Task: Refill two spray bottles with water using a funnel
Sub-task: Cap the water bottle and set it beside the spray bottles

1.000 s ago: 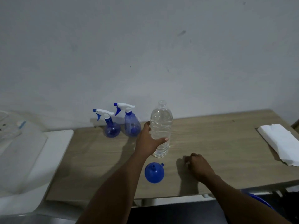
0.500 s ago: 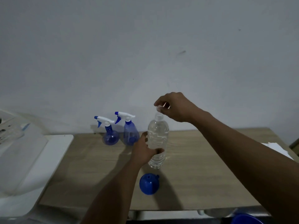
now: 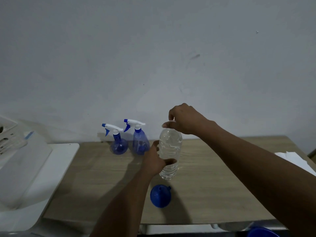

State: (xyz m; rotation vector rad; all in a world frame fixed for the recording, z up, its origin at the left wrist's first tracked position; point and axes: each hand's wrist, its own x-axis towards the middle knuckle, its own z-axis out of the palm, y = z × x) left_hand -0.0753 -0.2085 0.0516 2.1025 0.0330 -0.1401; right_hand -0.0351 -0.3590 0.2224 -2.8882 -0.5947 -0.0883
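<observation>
Round spray bottle (image 3: 118,144) and taller spray bottle (image 3: 140,142) are being seen upright, side by side, at the tabletop's (image 3: 213,185) rear edge. Mid-tabletop, the water bottle (image 3: 170,147) is being gripped round its body by the left hand (image 3: 153,161). The funnel (image 3: 160,196) is lying just in front, nearer the front edge. The bottle's top is being pinched by the right hand (image 3: 184,119).

The surface (image 3: 213,194) is a light wood-grain top set against a plain pale wall (image 3: 153,57). The wall carries one dark scuff mark (image 3: 195,56) to the upper right of centre. A white folded sheet (image 3: 297,161), paper or cloth, lies at the right edge of the surface. A white moulded unit (image 3: 56,161) adjoins the left edge of the surface. A white slotted tray (image 3: 6,134) sits at the far left. A blue rounded object (image 3: 261,233) shows below the near right corner, partly cut off.
</observation>
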